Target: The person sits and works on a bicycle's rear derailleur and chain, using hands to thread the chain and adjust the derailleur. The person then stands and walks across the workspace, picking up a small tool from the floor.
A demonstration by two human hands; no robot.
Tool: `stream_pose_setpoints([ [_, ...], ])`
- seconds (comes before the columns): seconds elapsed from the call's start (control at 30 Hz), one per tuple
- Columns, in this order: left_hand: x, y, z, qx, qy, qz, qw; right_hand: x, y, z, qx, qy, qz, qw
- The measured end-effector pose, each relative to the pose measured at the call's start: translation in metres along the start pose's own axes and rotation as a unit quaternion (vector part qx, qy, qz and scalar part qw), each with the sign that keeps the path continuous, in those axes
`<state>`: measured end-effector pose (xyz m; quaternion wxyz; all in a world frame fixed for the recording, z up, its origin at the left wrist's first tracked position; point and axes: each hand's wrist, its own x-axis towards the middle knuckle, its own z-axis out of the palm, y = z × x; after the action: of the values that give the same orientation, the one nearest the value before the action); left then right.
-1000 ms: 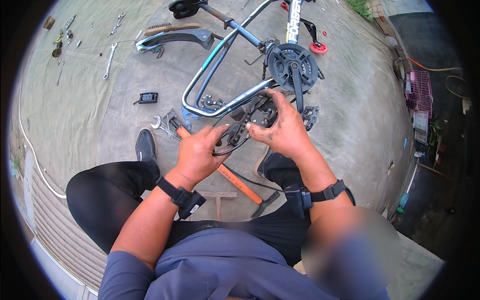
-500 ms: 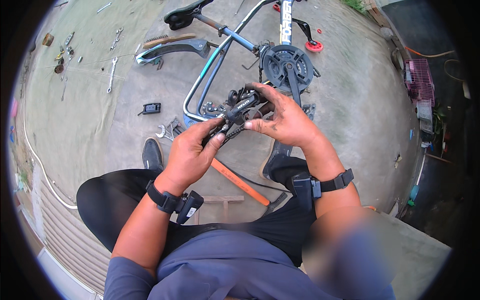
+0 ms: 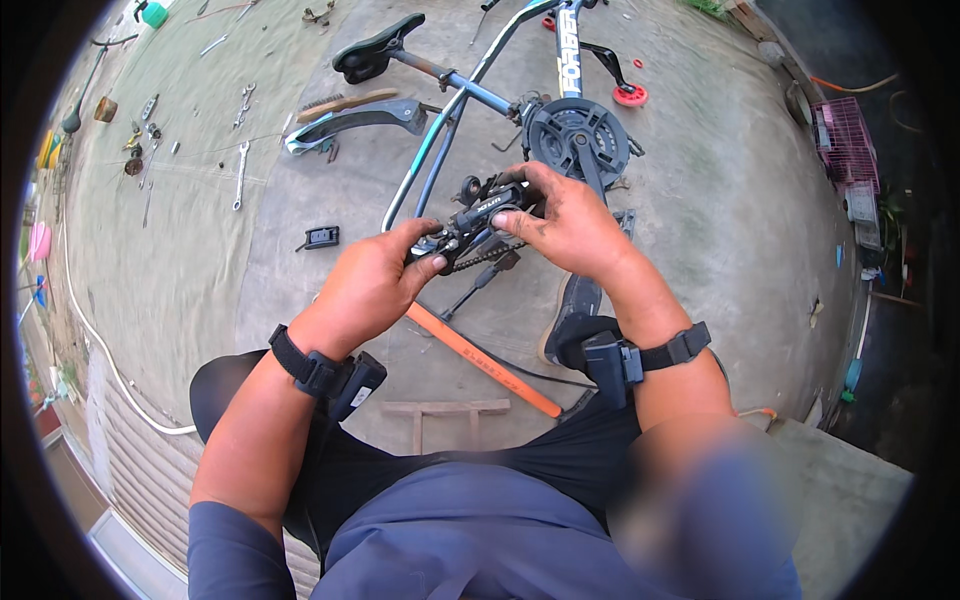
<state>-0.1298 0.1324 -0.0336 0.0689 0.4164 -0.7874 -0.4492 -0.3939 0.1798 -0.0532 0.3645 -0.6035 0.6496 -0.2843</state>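
A black rear derailleur (image 3: 484, 212) is held between both hands, above the rear part of a blue and white bicycle frame (image 3: 434, 152). My left hand (image 3: 372, 277) pinches its left end between thumb and fingers. The thumb of my right hand (image 3: 572, 228) presses on the derailleur's right side, with dirty fingers curled behind it. A stretch of dark chain (image 3: 480, 259) hangs just below the derailleur. The black crankset (image 3: 577, 138) lies beyond my right hand. Part of the derailleur is hidden by my fingers.
An orange-handled tool (image 3: 485, 362) and a small wooden stand (image 3: 446, 408) lie between my legs. To the left are wrenches (image 3: 241, 175), a wooden-backed brush (image 3: 345, 103), a fender (image 3: 365, 122) and a small black part (image 3: 320, 237). A pink wire cage (image 3: 846, 147) stands far right.
The view has shifted, and ground items appear further right. My left leg has swung outward and its shoe is out of sight. Both hands keep hold of the derailleur, its tilt slightly changed.
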Motion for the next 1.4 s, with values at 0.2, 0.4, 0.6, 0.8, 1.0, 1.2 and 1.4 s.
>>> stream_pose_setpoints([
  [0.2,0.002,-0.006,0.003,0.015,0.047,-0.005,0.999,0.003,-0.026,-0.012,-0.05,-0.058,0.129,0.989],
  [0.4,0.007,-0.011,0.006,0.032,0.075,0.038,0.996,0.008,-0.015,-0.007,-0.031,-0.029,0.084,0.996],
  [0.6,0.009,-0.01,0.008,0.056,0.096,0.07,0.991,0.011,-0.012,-0.004,-0.054,-0.012,0.066,0.996],
  [0.8,0.011,-0.015,0.011,0.059,0.098,0.067,0.991,0.013,-0.023,-0.001,-0.105,0.0,0.082,0.991],
  [1.0,0.014,-0.013,0.017,0.041,0.109,0.047,0.992,0.015,-0.019,0.0,-0.111,-0.001,0.071,0.991],
  [1.2,0.015,-0.01,0.019,0.042,0.115,0.044,0.992,0.015,-0.017,-0.001,-0.12,-0.007,0.071,0.99],
  [1.4,0.014,-0.011,0.019,-0.02,0.095,0.04,0.994,0.01,-0.005,-0.012,-0.155,-0.011,-0.066,0.986],
])
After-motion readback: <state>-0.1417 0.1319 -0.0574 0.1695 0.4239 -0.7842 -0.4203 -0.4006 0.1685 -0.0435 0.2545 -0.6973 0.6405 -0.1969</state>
